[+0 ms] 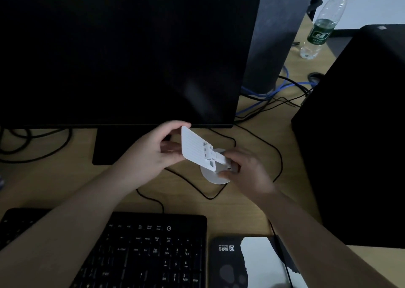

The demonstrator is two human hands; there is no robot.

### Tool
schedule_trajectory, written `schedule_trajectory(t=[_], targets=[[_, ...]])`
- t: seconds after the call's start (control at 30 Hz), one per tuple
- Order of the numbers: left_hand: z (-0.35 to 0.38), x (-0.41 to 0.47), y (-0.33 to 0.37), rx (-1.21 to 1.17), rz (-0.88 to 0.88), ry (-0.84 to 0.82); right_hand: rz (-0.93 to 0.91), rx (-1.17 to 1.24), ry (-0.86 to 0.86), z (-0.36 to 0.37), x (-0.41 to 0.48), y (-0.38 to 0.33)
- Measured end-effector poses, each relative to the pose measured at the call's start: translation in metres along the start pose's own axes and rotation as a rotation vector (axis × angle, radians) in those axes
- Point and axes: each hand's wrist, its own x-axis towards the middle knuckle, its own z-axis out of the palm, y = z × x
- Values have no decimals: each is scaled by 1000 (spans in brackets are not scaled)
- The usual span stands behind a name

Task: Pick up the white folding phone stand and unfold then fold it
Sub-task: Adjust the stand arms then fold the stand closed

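The white folding phone stand (196,148) is held in the air above the wooden desk, just below the monitor's lower edge. Its ribbed rectangular plate tilts up to the left, a hinged arm runs down to the right, and a round white base shows underneath. My left hand (153,152) pinches the plate's left edge between thumb and fingers. At the lower right end, my right hand (245,169) grips the arm and the round base. The stand is partly unfolded.
A large dark monitor (122,53) fills the upper left, its foot just behind the hands. A black keyboard (140,250) lies in front, a mouse pad (241,263) at the lower right. A black computer tower (359,134) stands right. Cables (263,143) cross the desk; a plastic bottle (322,24) stands far right.
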Motion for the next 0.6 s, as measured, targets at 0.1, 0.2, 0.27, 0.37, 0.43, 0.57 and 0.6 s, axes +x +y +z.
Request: schedule_trajectory(t=[0.1,0.2,0.27,0.37,0.43,0.57,0.6], targets=[[-1,-1,-3,-88,59,-17,-27,-55,-52,-1,3,0],[-4,-3,-4,-33,110,-50,-64,-24,-54,0,11,-7],[-6,-8,-6,27,129,-75,-92,-31,-30,2,18,-12],[-9,-15,-7,115,134,-46,-116,-72,-9,6,28,-15],[-13,-19,-6,151,150,-4,-152,-78,18,9,31,-18],[-19,-27,-3,288,192,26,-108,-22,37,13,30,-11],[-20,-28,-3,304,205,26,-108,-49,60,13,28,-7]])
